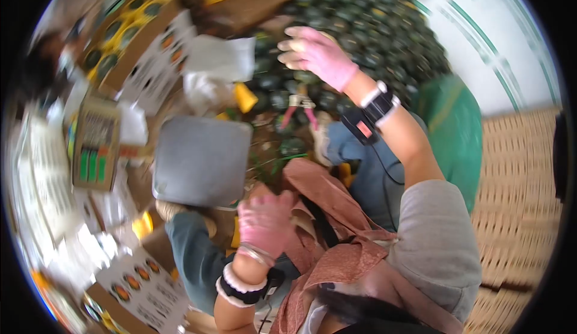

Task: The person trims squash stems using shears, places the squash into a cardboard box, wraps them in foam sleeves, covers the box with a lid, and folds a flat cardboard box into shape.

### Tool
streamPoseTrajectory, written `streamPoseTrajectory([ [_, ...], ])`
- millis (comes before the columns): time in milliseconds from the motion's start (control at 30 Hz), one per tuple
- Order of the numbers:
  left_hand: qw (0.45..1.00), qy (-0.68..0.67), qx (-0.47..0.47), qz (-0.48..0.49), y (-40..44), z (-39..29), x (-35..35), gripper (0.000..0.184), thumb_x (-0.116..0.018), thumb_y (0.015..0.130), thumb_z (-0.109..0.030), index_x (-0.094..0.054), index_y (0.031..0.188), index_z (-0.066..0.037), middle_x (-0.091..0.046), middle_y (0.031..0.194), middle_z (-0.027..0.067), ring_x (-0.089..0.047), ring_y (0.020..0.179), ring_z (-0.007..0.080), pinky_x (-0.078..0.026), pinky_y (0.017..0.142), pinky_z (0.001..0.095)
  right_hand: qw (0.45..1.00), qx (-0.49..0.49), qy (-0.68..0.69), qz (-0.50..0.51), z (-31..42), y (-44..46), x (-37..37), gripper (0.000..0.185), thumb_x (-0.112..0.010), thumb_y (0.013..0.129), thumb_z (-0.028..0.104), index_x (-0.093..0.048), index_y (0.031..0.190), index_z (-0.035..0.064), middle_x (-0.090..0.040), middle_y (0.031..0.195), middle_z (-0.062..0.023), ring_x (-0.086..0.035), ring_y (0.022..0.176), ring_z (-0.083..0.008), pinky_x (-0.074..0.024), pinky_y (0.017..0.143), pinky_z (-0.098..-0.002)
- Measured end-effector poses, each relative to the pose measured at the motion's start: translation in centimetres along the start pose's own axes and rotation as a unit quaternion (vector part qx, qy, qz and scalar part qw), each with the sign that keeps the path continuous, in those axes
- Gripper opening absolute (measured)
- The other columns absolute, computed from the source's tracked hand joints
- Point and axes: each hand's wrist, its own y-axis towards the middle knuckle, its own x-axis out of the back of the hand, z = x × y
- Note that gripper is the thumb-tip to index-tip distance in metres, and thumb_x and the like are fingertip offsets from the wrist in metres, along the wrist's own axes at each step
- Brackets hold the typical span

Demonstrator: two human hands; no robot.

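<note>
My right hand [318, 56], in a pink glove with pale fingertips, is stretched over a heap of small dark green squashes [372, 27]. Its fingers are apart and nothing shows in them. My left hand [265, 223], also in a pink glove, is low over my lap, beside the near corner of a grey metal scale platform [201, 161]. Blur smears its fingers, so I cannot make out their pose. Clippers with pink handles [299, 110] lie among the squashes, below my right hand.
The scale's display box [95, 144] stands left of the platform. Boxes [135, 45] with squashes in yellow wraps stand upper left. A printed carton [141, 289] is lower left. A green sack [451, 129] and woven basketwork [514, 202] are on the right.
</note>
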Motion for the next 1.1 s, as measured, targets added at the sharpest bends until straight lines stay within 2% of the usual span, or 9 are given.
streamPoseTrajectory([
  [100, 0.999, -0.016, -0.029, -0.009, -0.1, -0.7, 0.5, 0.049, -0.06, 0.075, -0.034, -0.051, 0.117, -0.011, -0.056, 0.104, 0.0125, -0.052, 0.1, 0.0315, -0.038, 0.086, 0.0451, 0.963, 0.078, -0.163, -0.202, 0.6, -13.3, 9.7, 0.052, -0.062, 0.082, 0.016, -0.039, 0.128, 0.0075, -0.056, 0.111, -0.0098, -0.058, 0.094, -0.0148, -0.047, 0.08, -0.0285],
  [133, 0.999, -0.01, -0.044, -0.015, 0.1, -0.1, -0.6, 0.049, -0.061, 0.075, -0.033, -0.051, 0.117, -0.01, -0.057, 0.104, 0.0133, -0.053, 0.1, 0.0317, -0.039, 0.086, 0.0444, 0.903, 0.069, -0.295, -0.304, 0.2, -17.6, 12.6, 0.056, -0.065, 0.08, 0.019, -0.039, 0.128, 0.0062, -0.055, 0.114, -0.0121, -0.058, 0.094, -0.0165, -0.0464, 0.082, -0.0295],
  [333, 0.999, -0.051, -0.014, 0.0, 3.1, 3.1, -5.4, 0.05, -0.062, 0.075, -0.034, -0.05, 0.118, -0.01, -0.058, 0.102, 0.0164, -0.056, 0.096, 0.0338, -0.043, 0.083, 0.044, 0.599, -0.191, -0.459, -0.628, -5.5, -41.9, 28.2, 0.069, -0.066, 0.074, 0.033, -0.037, 0.13, 0.0029, -0.052, 0.121, -0.0221, -0.053, 0.109, -0.0338, -0.0418, 0.093, -0.0382],
  [433, 0.993, -0.092, 0.034, 0.058, 3.7, 2.8, -5.1, 0.049, -0.061, 0.077, -0.033, -0.05, 0.119, -0.011, -0.059, 0.1, 0.0179, -0.058, 0.09, 0.0333, -0.046, 0.079, 0.0417, 0.577, -0.358, -0.429, -0.595, -7.7, -50.1, 28.9, 0.069, -0.065, 0.074, 0.034, -0.039, 0.129, 0.0019, -0.051, 0.123, -0.0224, -0.051, 0.111, -0.0362, -0.0406, 0.095, -0.0386],
  [567, 0.988, -0.101, 0.053, 0.103, 3.7, 4.0, -4.4, 0.047, -0.059, 0.08, -0.025, -0.048, 0.121, -0.005, -0.061, 0.099, 0.0192, -0.061, 0.085, 0.0289, -0.048, 0.076, 0.0363, 0.752, -0.45, -0.322, -0.359, -11.4, -55.7, 25.8, 0.077, -0.069, 0.069, 0.042, -0.04, 0.129, 0.0024, -0.05, 0.124, -0.0236, -0.048, 0.117, -0.0333, -0.0396, 0.096, -0.0377],
  [767, 0.992, -0.087, 0.065, 0.059, 5.0, 6.7, -2.0, 0.049, -0.06, 0.08, -0.019, -0.046, 0.124, -0.003, -0.061, 0.095, 0.0165, -0.059, 0.081, 0.0228, -0.048, 0.074, 0.033, 0.715, -0.451, -0.344, -0.409, -24.7, -52.6, 21.0, 0.113, -0.074, 0.057, 0.055, -0.013, 0.144, 0.0145, -0.017, 0.146, -0.0201, -0.029, 0.128, -0.0432, -0.0318, 0.103, -0.0476],
  [833, 0.986, -0.065, 0.125, 0.085, 4.2, 6.3, 0.0, 0.051, -0.062, 0.079, -0.017, -0.045, 0.125, -0.004, -0.058, 0.105, 0.014, -0.057, 0.091, 0.021, -0.046, 0.081, 0.0326, 0.713, -0.445, -0.281, -0.464, -24.1, -49.3, 19.3, 0.113, -0.075, 0.057, 0.054, -0.012, 0.144, 0.0179, -0.016, 0.147, -0.018, -0.029, 0.127, -0.0442, -0.0302, 0.104, -0.0481],
  [967, 0.992, 0.051, 0.077, 0.081, 0.7, 11.3, 3.0, 0.053, -0.057, 0.086, -0.033, -0.043, 0.134, -0.013, -0.056, 0.112, 0.014, -0.054, 0.094, 0.025, -0.043, 0.086, 0.0343, 0.76, -0.339, -0.258, -0.491, -26.1, -48.6, 21.0, 0.111, -0.077, 0.056, 0.05, -0.014, 0.144, 0.0217, -0.018, 0.147, -0.0163, -0.029, 0.127, -0.0439, -0.0297, 0.105, -0.0473],
  [1100, 0.986, 0.058, 0.13, 0.083, -1.9, 12.6, 3.1, 0.053, -0.057, 0.086, -0.032, -0.043, 0.134, -0.013, -0.055, 0.112, 0.0135, -0.053, 0.095, 0.0247, -0.043, 0.086, 0.0341, 0.718, -0.31, -0.139, -0.607, -27.4, -48.7, 23.1, 0.11, -0.077, 0.057, 0.048, -0.015, 0.144, 0.0219, -0.017, 0.148, -0.0127, -0.026, 0.129, -0.0426, -0.0294, 0.105, -0.0485],
])
